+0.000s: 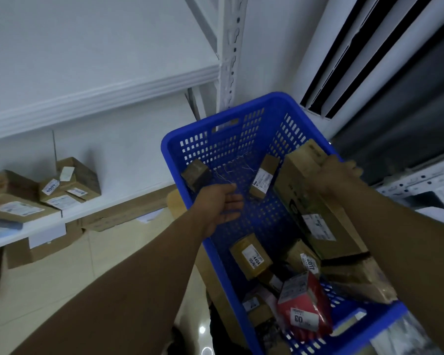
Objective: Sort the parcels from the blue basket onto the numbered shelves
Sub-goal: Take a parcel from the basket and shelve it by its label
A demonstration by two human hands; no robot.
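The blue basket (241, 129) is tilted in front of me, between my two arms. My left hand (222, 204) grips its left rim, fingers curled inside. At the right rim, my right hand (337, 172) closes over the edge and the end of a long cardboard box (315, 213). Inside lie a small dark box (196, 174), a small labelled box (263, 176), a parcel marked 4404 (250, 254), a red parcel marked 03 (305, 308) and several others heaped at the near end.
A white shelf (100, 203) at the left holds several labelled cardboard parcels (69, 180), with a blank tag (46, 235) on its edge. Another shelf board (100, 98) runs above, and the white upright post (231, 47) stands behind the basket. More boxes (118, 216) sit on the floor.
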